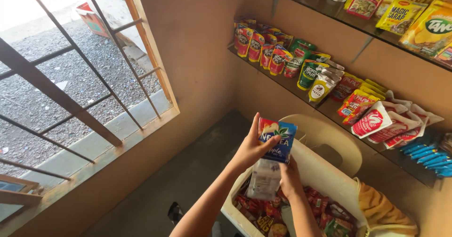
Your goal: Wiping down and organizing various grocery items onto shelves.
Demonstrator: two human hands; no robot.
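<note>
The left hand [252, 147] and right hand [289, 178] pinch a thin stack of sachets [278, 140], likely light, limp and slippery, best gripped by the edges.

Your left hand [252, 147] grips a glossy foil-type drink-mix sachet strip [278, 140], blue w/ shiny print; your right hand [288, 178] is on its pale matt back side [264, 178]. The white tub [320, 175] under you looks like smooth plastic w/ a dull sheen, filled w/ crinkly glossy snack packets [325, 213]. Yellow cloth [381, 211] at its corner looks soft, matt. Window bars [52, 93] look like dark painted metal; frame [150, 48] is bare wood. Walls [202, 53] are flat, matt, board-like. Shelf pouches [263, 46] are shiny plastic film. Ground outside [70, 67] is rough gravel.
</note>
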